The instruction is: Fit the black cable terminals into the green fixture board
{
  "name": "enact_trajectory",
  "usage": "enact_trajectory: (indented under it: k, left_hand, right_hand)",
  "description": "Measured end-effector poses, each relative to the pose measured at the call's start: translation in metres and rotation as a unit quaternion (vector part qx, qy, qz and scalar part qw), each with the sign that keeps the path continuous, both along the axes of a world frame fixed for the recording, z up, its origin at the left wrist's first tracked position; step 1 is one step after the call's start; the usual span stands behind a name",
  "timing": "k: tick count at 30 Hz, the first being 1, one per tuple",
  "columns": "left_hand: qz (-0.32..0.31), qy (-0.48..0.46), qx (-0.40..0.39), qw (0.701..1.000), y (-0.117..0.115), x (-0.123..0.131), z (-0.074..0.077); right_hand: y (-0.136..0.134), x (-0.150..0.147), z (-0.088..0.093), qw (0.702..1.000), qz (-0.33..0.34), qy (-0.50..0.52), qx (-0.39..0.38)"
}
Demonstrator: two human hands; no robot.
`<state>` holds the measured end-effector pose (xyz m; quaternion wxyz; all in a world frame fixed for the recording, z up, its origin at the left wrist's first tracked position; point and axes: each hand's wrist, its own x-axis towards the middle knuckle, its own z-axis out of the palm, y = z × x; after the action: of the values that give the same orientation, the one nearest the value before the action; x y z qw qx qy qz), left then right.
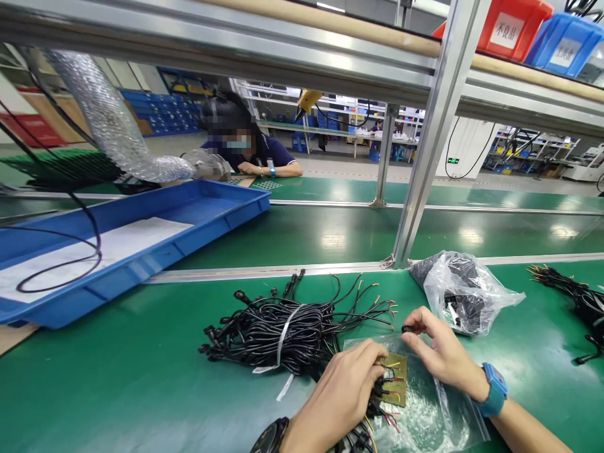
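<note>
The right hand point(441, 355) pinches a small black part point(407, 328) between thumb and forefinger. At its 8 o'clock lies an olive-coloured plate point(400, 387) bearing thin wires with red and yellow ends, and past that the left hand point(337, 384) rests with fingers bent and close together at the plate's left edge; I cannot tell whether they grip it. Black connectors point(377, 404) bunch just under those fingers. A clear flat bag point(427, 412) spreads around the plate, apparently beneath it. At 1 o'clock from the right hand, near it, sits a clear plastic bag point(465, 289) filled with black parts. Between 10 and 11 o'clock from the left hand lies a bundle of black cables point(268, 327), bound by a white tie point(284, 336); more black cables point(566, 286) lie between 2 and 3 o'clock from the right hand. Farther out, at 10 o'clock, a blue tray point(198, 239) holds a white sheet point(127, 242), with a dark wire looping over it. High on the shelf, toward 1 o'clock, stand a red bin point(523, 28) and a blue bin point(564, 47), both labelled; their contents are mostly hidden.
</note>
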<state>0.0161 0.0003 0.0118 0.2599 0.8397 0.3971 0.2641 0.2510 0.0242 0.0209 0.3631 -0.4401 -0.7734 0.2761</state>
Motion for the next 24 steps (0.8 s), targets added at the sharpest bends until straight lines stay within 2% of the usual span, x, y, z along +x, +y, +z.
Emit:
enact_trajectory:
  k: [6,11,18,24]
  left_hand:
    - [0.000,-0.090,0.009,0.996,-0.004,0.006,-0.004]
    - [0.041,-0.133,0.045,0.989,-0.005,0.008,-0.004]
    - [0.075,-0.136,0.061,0.986,-0.006,0.011,-0.003]
    - [0.078,-0.140,0.056,0.986,-0.006,0.010,-0.003]
  right_hand:
    - [-0.003,-0.010,-0.009,0.990,0.023,0.089,-0.107]
    - [-0.008,-0.015,-0.012,0.969,0.066,0.149,-0.188]
    - [-0.015,-0.019,-0.010,0.958,0.091,0.166,-0.214]
    - [-0.017,-0.018,-0.003,0.973,0.085,0.117,-0.179]
